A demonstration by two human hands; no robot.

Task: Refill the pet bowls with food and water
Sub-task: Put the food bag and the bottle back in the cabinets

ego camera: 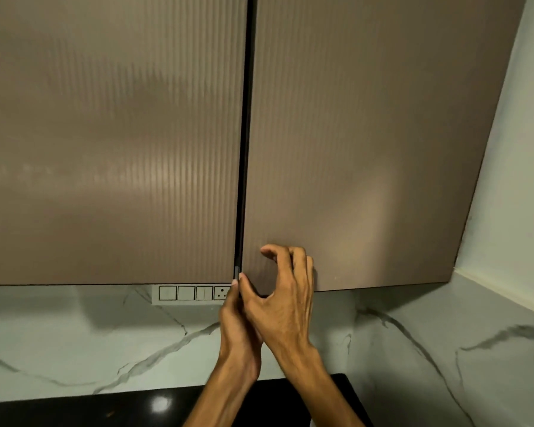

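A: Forearms rise from the bottom edge, over a glossy black counter (154, 402). Both hands meet at the lower end of the dark seam between two ribbed taupe wall-cabinet doors.

B: Grip, each hand?

A: Left hand (236, 322) is edge-on, with one fingertip at the bottom corner of the seam and the other fingers hidden behind the right hand. Can't tell if it is hooked on an edge or only touching. Right hand (285, 291) is spread and loosely curled, fingertips on the face of the right door (367, 143), thumb down at the seam corner. It holds nothing that I can make out.

B: Bowls, food, water?

A: None in view. My guess is that the food is behind these doors, so the step in hand is opening the cabinet. The refill itself is not yet begun.

B: How to do it well?

A: No knob or bar shows, so the seam edge is the likely handle. Hook fingertips behind the right door's inner edge, low down, and pull toward the body. Keep the left hand clear of the left door (111, 143) and the gap, where a finger could be pinched. Swing the door wide, stepping the head back from its arc.

B: Surroundings?

A: Switch plate (195, 293) just under the left door, on a white marble-look backsplash (74, 334).
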